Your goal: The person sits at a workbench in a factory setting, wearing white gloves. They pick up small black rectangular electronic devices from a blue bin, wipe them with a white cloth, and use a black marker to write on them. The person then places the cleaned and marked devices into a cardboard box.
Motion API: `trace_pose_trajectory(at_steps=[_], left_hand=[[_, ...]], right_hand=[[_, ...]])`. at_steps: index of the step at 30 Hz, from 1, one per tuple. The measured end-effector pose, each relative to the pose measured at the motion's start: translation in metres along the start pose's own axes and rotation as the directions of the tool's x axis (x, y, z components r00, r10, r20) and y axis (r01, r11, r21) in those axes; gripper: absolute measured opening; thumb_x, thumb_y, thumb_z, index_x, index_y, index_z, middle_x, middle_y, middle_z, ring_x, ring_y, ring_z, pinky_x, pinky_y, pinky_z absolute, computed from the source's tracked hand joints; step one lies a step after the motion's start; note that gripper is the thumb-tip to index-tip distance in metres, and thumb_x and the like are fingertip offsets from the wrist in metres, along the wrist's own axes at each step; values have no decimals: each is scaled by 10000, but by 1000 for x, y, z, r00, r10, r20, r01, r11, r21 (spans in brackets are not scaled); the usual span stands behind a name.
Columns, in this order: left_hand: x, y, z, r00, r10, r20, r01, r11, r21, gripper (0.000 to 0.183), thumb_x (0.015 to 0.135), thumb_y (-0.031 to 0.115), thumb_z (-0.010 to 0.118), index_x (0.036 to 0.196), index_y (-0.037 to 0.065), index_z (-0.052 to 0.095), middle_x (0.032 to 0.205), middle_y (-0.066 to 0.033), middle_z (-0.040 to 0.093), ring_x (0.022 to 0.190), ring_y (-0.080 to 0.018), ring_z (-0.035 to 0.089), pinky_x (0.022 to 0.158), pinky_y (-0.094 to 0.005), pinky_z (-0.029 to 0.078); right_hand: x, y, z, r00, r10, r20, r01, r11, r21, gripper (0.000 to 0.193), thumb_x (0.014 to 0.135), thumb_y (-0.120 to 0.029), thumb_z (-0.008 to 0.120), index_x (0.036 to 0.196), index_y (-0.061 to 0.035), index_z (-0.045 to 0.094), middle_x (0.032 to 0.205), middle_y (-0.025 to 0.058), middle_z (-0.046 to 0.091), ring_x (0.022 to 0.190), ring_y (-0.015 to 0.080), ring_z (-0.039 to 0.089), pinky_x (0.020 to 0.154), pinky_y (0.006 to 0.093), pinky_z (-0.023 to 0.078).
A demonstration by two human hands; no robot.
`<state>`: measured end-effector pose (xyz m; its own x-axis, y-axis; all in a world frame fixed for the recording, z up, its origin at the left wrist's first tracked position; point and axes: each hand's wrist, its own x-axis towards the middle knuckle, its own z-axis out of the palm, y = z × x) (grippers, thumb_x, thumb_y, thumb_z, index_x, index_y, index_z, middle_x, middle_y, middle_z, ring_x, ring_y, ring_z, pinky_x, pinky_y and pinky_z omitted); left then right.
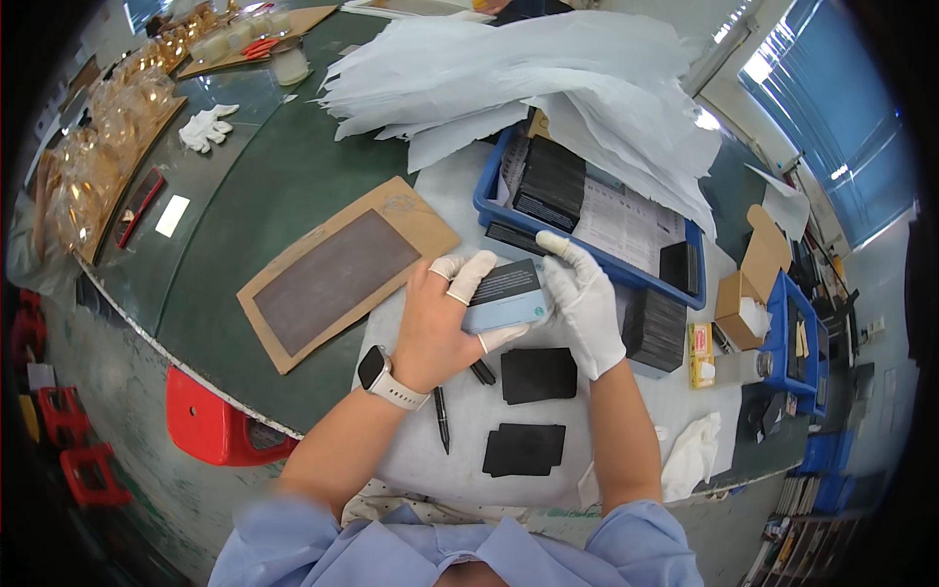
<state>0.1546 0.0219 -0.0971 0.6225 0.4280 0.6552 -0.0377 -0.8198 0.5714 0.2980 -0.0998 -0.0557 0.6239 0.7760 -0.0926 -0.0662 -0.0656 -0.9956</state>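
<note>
My left hand, with white finger cots on several fingers, grips a black and light-blue card; whether it is one card or a thin stack is unclear. At the card's right edge, my right hand wears a white glove, its thumb side against the card and its index finger reaching up and left. Just beyond the hands lies a dark printed block beside the blue tray. Closer to me, two loose piles of black cards, the upper pile and the lower pile, lie on white paper.
Behind is a blue tray with dark card stacks, partly under white sheets. Right of my right hand stand a card stack, a small yellow box and a bottle. Leftward lie a brown board and a pen.
</note>
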Motion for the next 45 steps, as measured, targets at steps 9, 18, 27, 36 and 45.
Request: trace_pose_trajectory(at_steps=[9, 18, 27, 36, 45], left_hand=[[-12, 38, -21, 975, 53, -216, -86, 985, -147, 753, 557, 400, 870, 1253, 246, 626, 1393, -101, 428, 1148, -270, 482, 1031, -450, 266], [-86, 8, -108, 843, -518, -145, 445, 823, -352, 566, 732, 276, 843, 1179, 38, 589, 944, -109, 602, 838, -162, 589, 876, -343, 441], [-113, -40, -156, 925, -360, 125, 376, 914, -153, 254, 830, 345, 720, 780, 96, 727, 488, -18, 493, 491, -171, 439, 721, -299, 349], [-116, -44, -151, 906, -407, 114, 421, 893, -160, 253, 799, 365, 743, 750, 117, 725, 469, 2, 465, 472, -172, 422, 719, -289, 358], [-110, -40, -151, 881, -423, 212, 443, 895, -53, 352, 835, 429, 681, 758, 87, 717, 511, -63, 549, 542, -222, 525, 785, -317, 367]], right_hand=[[-23, 5, 24, 827, -41, 561, -104, 969, 223, 773, 788, -184, 754, 1434, -5, 370, 1313, 108, 516, 1065, 184, 589, 905, 323, 493], [-3, -38, 141, 921, -367, 128, 387, 902, -195, 403, 913, -2, 579, 1309, 1, 505, 1267, 106, 577, 1127, 156, 569, 962, 279, 449], [58, 5, 248, 627, -659, 415, 753, 375, -541, 352, 925, -98, 569, 1271, -130, 518, 829, 144, 686, 688, 346, 662, 616, 439, 523], [58, 21, 272, 772, -455, 443, 613, 353, -707, 478, 891, -157, 626, 1348, -165, 482, 774, 200, 670, 679, 386, 655, 613, 457, 506], [70, 17, 254, 824, -419, 382, 550, 425, -719, 475, 896, -117, 626, 1349, -151, 489, 878, 212, 678, 728, 383, 669, 618, 437, 511]])
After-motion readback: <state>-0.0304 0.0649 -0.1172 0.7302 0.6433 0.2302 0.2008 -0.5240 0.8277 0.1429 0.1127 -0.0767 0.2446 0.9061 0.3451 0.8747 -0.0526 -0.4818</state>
